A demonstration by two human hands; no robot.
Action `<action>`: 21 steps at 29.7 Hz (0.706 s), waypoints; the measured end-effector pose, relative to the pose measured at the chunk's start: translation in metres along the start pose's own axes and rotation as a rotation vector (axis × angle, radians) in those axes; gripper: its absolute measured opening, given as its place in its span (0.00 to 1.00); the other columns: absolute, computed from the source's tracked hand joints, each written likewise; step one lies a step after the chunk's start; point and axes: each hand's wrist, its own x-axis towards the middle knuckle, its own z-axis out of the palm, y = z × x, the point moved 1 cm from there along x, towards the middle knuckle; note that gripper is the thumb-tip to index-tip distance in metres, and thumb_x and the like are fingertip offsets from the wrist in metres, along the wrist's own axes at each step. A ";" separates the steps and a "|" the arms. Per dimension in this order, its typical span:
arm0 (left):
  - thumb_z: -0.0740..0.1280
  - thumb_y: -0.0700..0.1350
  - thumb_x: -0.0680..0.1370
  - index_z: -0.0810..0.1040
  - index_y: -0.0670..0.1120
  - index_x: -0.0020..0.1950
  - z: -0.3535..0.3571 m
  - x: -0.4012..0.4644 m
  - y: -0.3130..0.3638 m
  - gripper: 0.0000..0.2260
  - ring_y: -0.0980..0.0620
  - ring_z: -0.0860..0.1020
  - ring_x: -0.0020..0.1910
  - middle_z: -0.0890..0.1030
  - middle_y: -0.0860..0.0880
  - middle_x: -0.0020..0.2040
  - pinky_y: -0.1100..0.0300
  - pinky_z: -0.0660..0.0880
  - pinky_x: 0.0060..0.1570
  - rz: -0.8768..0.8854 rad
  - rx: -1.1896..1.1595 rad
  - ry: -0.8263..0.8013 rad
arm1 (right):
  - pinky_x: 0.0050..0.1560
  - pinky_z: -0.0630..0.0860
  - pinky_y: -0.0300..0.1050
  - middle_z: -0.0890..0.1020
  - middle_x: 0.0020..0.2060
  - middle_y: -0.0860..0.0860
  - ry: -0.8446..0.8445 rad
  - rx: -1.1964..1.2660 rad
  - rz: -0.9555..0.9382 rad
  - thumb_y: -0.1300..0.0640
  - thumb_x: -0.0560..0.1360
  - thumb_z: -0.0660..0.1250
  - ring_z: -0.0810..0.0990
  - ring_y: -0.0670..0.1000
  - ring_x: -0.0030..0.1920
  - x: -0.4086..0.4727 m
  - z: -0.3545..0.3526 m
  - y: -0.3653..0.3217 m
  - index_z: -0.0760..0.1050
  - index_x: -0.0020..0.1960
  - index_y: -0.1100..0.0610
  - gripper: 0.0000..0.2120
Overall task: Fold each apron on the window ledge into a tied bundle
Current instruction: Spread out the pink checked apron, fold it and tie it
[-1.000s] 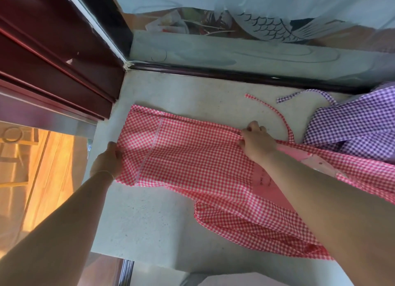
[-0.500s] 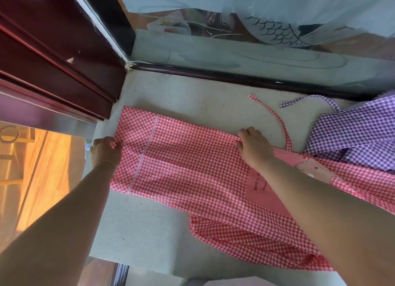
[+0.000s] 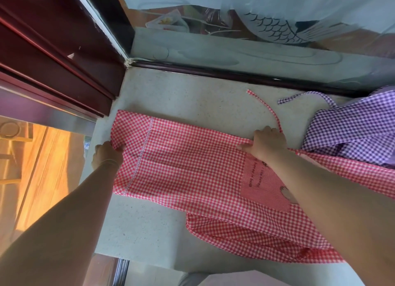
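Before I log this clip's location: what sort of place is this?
Probably a home window ledge: a speckled stone sill beneath frosted glass with a fish motif, dark red frame alongside, wooden floor below.

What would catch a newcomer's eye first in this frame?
The red gingham apron spread flat across the middle of the pale window ledge, with the left hand gripping its left edge and the right hand pinching its far edge near a loose red strap. Next, the purple gingham apron heaped at the ledge's right end.
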 end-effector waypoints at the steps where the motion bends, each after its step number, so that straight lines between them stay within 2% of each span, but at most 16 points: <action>1: 0.59 0.61 0.78 0.75 0.41 0.57 0.000 -0.004 -0.004 0.24 0.36 0.79 0.47 0.80 0.38 0.53 0.41 0.78 0.51 -0.009 -0.017 0.016 | 0.62 0.69 0.54 0.72 0.61 0.58 -0.061 -0.027 -0.001 0.26 0.68 0.59 0.70 0.59 0.62 -0.002 -0.002 0.004 0.74 0.62 0.57 0.38; 4: 0.59 0.58 0.80 0.73 0.40 0.61 -0.003 -0.017 -0.011 0.22 0.34 0.78 0.50 0.79 0.37 0.55 0.40 0.77 0.53 -0.038 -0.049 0.022 | 0.62 0.67 0.53 0.68 0.65 0.57 -0.229 -0.151 0.037 0.33 0.69 0.68 0.67 0.58 0.64 -0.013 -0.005 0.017 0.71 0.68 0.55 0.36; 6: 0.59 0.58 0.80 0.73 0.40 0.60 -0.004 -0.023 -0.014 0.22 0.34 0.78 0.50 0.79 0.37 0.54 0.40 0.77 0.53 -0.045 -0.051 0.014 | 0.63 0.67 0.54 0.67 0.66 0.56 -0.267 -0.204 0.089 0.39 0.71 0.70 0.68 0.58 0.65 -0.020 -0.001 0.028 0.69 0.69 0.55 0.33; 8: 0.60 0.57 0.80 0.73 0.39 0.59 -0.005 -0.028 -0.018 0.21 0.34 0.78 0.50 0.79 0.36 0.54 0.40 0.76 0.53 -0.039 -0.066 0.006 | 0.63 0.69 0.55 0.68 0.65 0.57 -0.235 -0.173 0.107 0.45 0.74 0.68 0.70 0.58 0.64 -0.026 0.008 0.038 0.68 0.69 0.56 0.28; 11: 0.60 0.54 0.81 0.73 0.38 0.58 -0.009 -0.037 -0.024 0.20 0.33 0.77 0.54 0.79 0.35 0.56 0.39 0.73 0.58 -0.073 -0.063 0.034 | 0.61 0.70 0.56 0.71 0.60 0.57 -0.114 -0.022 0.055 0.44 0.75 0.66 0.74 0.58 0.60 -0.037 0.021 0.051 0.69 0.67 0.56 0.25; 13: 0.61 0.49 0.81 0.70 0.38 0.62 -0.008 -0.046 -0.019 0.16 0.34 0.73 0.61 0.76 0.35 0.60 0.38 0.64 0.67 -0.108 0.079 0.096 | 0.65 0.67 0.59 0.71 0.61 0.57 -0.084 0.089 0.020 0.45 0.77 0.65 0.75 0.57 0.59 -0.046 0.030 0.059 0.67 0.68 0.55 0.24; 14: 0.63 0.47 0.80 0.66 0.39 0.66 -0.007 -0.051 -0.013 0.18 0.35 0.67 0.68 0.72 0.35 0.66 0.39 0.56 0.71 -0.091 0.147 0.132 | 0.66 0.66 0.59 0.71 0.61 0.56 -0.082 0.126 0.009 0.47 0.77 0.64 0.75 0.57 0.58 -0.048 0.033 0.061 0.67 0.69 0.55 0.23; 15: 0.64 0.47 0.79 0.60 0.41 0.72 -0.005 -0.060 -0.002 0.25 0.38 0.60 0.73 0.64 0.37 0.72 0.39 0.49 0.73 -0.035 0.205 0.151 | 0.66 0.66 0.58 0.72 0.61 0.56 -0.082 0.139 0.001 0.49 0.78 0.64 0.75 0.56 0.57 -0.050 0.035 0.062 0.67 0.69 0.54 0.22; 17: 0.63 0.54 0.78 0.48 0.48 0.78 0.004 -0.087 0.028 0.34 0.43 0.48 0.77 0.50 0.43 0.78 0.37 0.44 0.72 0.233 0.307 0.170 | 0.66 0.66 0.57 0.72 0.59 0.56 -0.013 0.120 -0.021 0.52 0.78 0.63 0.76 0.56 0.56 -0.049 0.033 0.055 0.70 0.68 0.53 0.19; 19: 0.58 0.59 0.79 0.43 0.52 0.79 0.028 -0.130 0.068 0.35 0.45 0.45 0.78 0.45 0.48 0.79 0.34 0.43 0.70 0.593 0.427 0.141 | 0.69 0.62 0.60 0.73 0.56 0.55 0.187 0.077 -0.046 0.53 0.77 0.63 0.75 0.58 0.57 -0.048 0.027 0.044 0.73 0.63 0.53 0.15; 21: 0.56 0.59 0.80 0.37 0.56 0.77 0.053 -0.178 0.104 0.34 0.45 0.40 0.77 0.41 0.50 0.79 0.33 0.38 0.69 0.869 0.510 0.037 | 0.69 0.60 0.60 0.72 0.58 0.54 0.381 0.110 -0.071 0.54 0.76 0.65 0.72 0.58 0.61 -0.050 0.021 0.028 0.72 0.63 0.52 0.16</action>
